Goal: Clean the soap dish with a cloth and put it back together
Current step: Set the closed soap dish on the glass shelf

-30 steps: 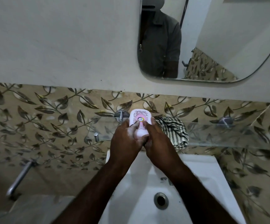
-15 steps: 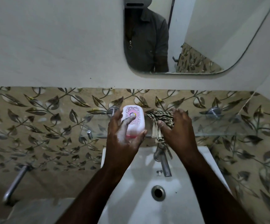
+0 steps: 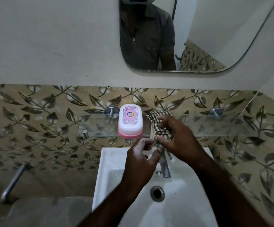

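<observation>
Head view, nearest zone: both forearms reach forward over the white washbasin (image 3: 110, 161), whose drain (image 3: 157, 193) lies open below them and whose chrome faucet (image 3: 165, 166) stands at the rear rim.

Left hand (image 3: 141, 161): positioned over the rear of the basin, carrying whitish soap residue. Its fingers (image 3: 147, 142) are loosely curled and hold nothing; the tips point up toward the shelf and nearly meet the right thumb.

Right hand (image 3: 177, 138): positioned just right of the left hand, slightly higher. Its fingers (image 3: 163, 119) are spread and bent over the checked cloth (image 3: 157, 118), with the thumb pinching the cloth's lower fold. The cloth is bunched, partly on the shelf and partly hanging off its front edge.

Next zone: the glass shelf (image 3: 231, 126), fixed to the leaf-patterned tile wall on chrome brackets. The soap dish (image 3: 130, 122) stands on it, closed, white lid seated on pink base, with its front end overhanging the shelf edge. Neither hand touches it.

Governing relation: the dish lies directly above and ahead of the left fingertips, and just left of the cloth and the right hand. Its long axis runs front to back, toward the wall. The left hand is judged the nearer for lifting the dish; the right hand already has the cloth for wiping.

Far zone: a mirror (image 3: 231, 38) on the plaster wall reflects the person's torso.
</observation>
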